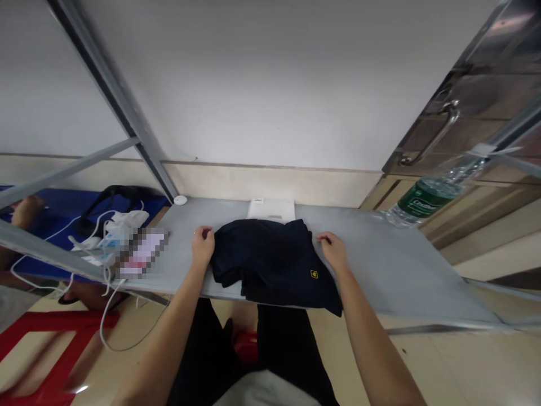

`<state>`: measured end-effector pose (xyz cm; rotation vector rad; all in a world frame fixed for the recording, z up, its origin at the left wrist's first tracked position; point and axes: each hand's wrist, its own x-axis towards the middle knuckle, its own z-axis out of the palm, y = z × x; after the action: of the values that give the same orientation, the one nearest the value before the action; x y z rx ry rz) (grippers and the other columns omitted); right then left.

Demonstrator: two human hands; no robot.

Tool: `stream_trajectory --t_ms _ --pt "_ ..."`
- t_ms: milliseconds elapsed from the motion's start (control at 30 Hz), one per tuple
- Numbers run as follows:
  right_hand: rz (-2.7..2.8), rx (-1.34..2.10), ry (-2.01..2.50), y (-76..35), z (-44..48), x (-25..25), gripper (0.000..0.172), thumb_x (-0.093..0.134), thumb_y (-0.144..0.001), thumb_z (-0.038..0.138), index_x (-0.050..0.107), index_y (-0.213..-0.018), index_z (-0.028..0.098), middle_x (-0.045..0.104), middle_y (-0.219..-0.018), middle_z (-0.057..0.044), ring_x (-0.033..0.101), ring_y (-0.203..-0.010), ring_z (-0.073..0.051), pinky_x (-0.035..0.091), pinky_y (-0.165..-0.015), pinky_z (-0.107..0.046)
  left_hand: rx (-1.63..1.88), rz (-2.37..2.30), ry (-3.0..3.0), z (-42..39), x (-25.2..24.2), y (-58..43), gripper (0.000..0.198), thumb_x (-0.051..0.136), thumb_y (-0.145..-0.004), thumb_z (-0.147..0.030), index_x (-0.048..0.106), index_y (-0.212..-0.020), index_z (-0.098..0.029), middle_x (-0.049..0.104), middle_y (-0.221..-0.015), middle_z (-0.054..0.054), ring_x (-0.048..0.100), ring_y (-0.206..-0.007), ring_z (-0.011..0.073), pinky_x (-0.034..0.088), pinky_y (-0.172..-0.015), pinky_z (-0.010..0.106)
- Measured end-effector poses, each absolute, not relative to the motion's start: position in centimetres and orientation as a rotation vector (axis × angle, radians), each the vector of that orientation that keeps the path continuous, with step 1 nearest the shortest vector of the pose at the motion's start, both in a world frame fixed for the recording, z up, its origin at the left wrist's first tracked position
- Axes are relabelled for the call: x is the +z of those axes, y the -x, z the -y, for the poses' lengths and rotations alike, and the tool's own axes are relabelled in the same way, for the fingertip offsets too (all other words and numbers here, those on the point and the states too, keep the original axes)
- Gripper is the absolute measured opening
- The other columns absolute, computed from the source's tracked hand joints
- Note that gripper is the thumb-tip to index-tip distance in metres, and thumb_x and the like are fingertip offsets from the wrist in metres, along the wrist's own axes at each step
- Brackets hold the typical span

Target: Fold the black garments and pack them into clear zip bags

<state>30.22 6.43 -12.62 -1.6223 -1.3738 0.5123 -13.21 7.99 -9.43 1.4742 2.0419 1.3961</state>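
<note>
Garment point(274, 256) at lower centre of the frame, on table point(389, 270), long axis left to right, between left hand point(203, 246) and right hand point(333, 249). Left nearer, curled against cloth edge; cannot tell if pinching. Right loosely parted, just off.

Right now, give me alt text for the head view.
A dark garment with a small yellow-edged patch lies on a gray table between the person's left hand and right hand. A green-labeled bottle is at right.
</note>
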Motion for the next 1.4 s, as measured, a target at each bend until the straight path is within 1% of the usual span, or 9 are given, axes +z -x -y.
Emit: stream_trajectory --t_ms 300,533,667,833,933,1033,1100,1233,1400 --pt "1.392 0.491 1.623 -29.9 -6.4 -12.6 0.028 0.045 -0.073 0.031 0.071 -0.079 0.023 0.077 -0.087 -0.007 0.069 -0.088 -0.027 0.051 -0.089 -0.044 1.371 -2.035 -1.474 -7.9 -9.8 13.6 0.018 0.049 -0.084 -0.027 0.065 -0.089 -0.021 0.071 -0.09 0.007 0.066 -0.087 0.0243 0.052 -0.088 0.039" --pt "1.386 0.462 1.623 -29.5 -6.3 -12.7 0.026 0.046 -0.074 0.031 0.071 -0.079 0.024 0.076 -0.085 -0.006 0.068 -0.086 -0.026 0.052 -0.087 -0.044 1.294 -2.306 -1.497 -7.9 -9.3 12.6 0.013 0.057 -0.083 -0.033 0.059 -0.091 -0.023 0.067 -0.076 0.009 0.065 -0.099 0.0359 0.046 -0.095 0.053" --pt "1.376 0.404 1.612 -29.2 -6.4 -13.0 0.025 0.047 -0.076 0.031 0.07 -0.082 0.023 0.075 -0.09 -0.008 0.067 -0.087 -0.026 0.052 -0.09 -0.045 1.168 -2.287 -1.51 -7.7 -9.1 12.7 0.014 0.056 -0.081 -0.031 0.057 -0.093 -0.024 0.065 -0.073 0.006 0.066 -0.091 0.0336 0.046 -0.091 0.05" --pt "1.372 0.339 1.597 -29.2 -6.1 -13.3 0.026 0.047 -0.079 0.032 0.07 -0.087 0.021 0.073 -0.094 -0.011 0.066 -0.09 -0.027 0.051 -0.091 -0.046 1.423 -1.978 -1.422 -7.6 -9.4 13.4 0.026 0.056 -0.077 -0.026 0.051 -0.102 -0.024 0.061 -0.078 0.0 0.063 -0.078 0.0217 0.05 -0.083 0.037" --pt "1.375 0.348 1.59 -29.3 -6.1 -13.4 0.025 0.048 -0.08 0.031 0.07 -0.086 0.021 0.073 -0.093 -0.01 0.066 -0.09 -0.027 0.052 -0.09 -0.046 1.595 -1.81 -1.409 -7.5 -9.2 13.5 0.021 0.054 -0.079 -0.029 0.05 -0.099 -0.023 0.06 -0.084 0.001 0.062 -0.078 0.0183 0.052 -0.079 0.032" --pt "1.373 0.357 1.593 -29.2 -5.9 -13.2 0.025 0.048 -0.079 0.03 0.071 -0.086 0.022 0.073 -0.093 -0.009 0.065 -0.089 -0.027 0.051 -0.09 -0.045 1.511 -1.796 -1.548 -7.1 -8.8 13.4 0.012 0.051 -0.083 -0.031 0.057 -0.089 -0.022 0.065 -0.086 0.003 0.063 -0.084 0.0197 0.052 -0.083 0.033" --pt "1.396 0.338 1.574 -29.1 -5.7 -13.0 0.025 0.047 -0.079 0.029 0.071 -0.083 0.023 0.073 -0.092 -0.009 0.065 -0.09 -0.027 0.051 -0.09 -0.045 1.435 -1.805 -1.597 -6.8 -8.6 13.3 0.017 0.05 -0.084 -0.032 0.063 -0.085 -0.022 0.07 -0.088 0.004 0.064 -0.089 0.0222 0.052 -0.088 0.036" --pt "1.466 0.34 1.531 -28.9 -5.2 -12.3 0.031 0.043 -0.08 0.025 0.073 -0.074 0.024 0.07 -0.088 -0.007 0.065 -0.087 -0.025 0.05 -0.088 -0.042 1.374 -1.834 -1.591 -6.6 -8.5 13.1 0.023 0.053 -0.082 -0.033 0.072 -0.088 -0.022 0.075 -0.095 0.006 0.066 -0.096 0.0257 0.052 -0.094 0.04" --pt "1.5 0.299 1.452 -28.2 -4.6 -11.5 0.029 0.047 -0.084 0.024 0.075 -0.078 0.025 0.07 -0.091 -0.006 0.065 -0.088 -0.024 0.052 -0.086 -0.04 1.4 -1.77 -1.688 -6.3 -8.4 13.2 0.027 0.057 -0.08 -0.033 0.075 -0.098 -0.022 0.072 -0.111 0.008 0.067 -0.104 0.0258 0.053 -0.096 0.039"
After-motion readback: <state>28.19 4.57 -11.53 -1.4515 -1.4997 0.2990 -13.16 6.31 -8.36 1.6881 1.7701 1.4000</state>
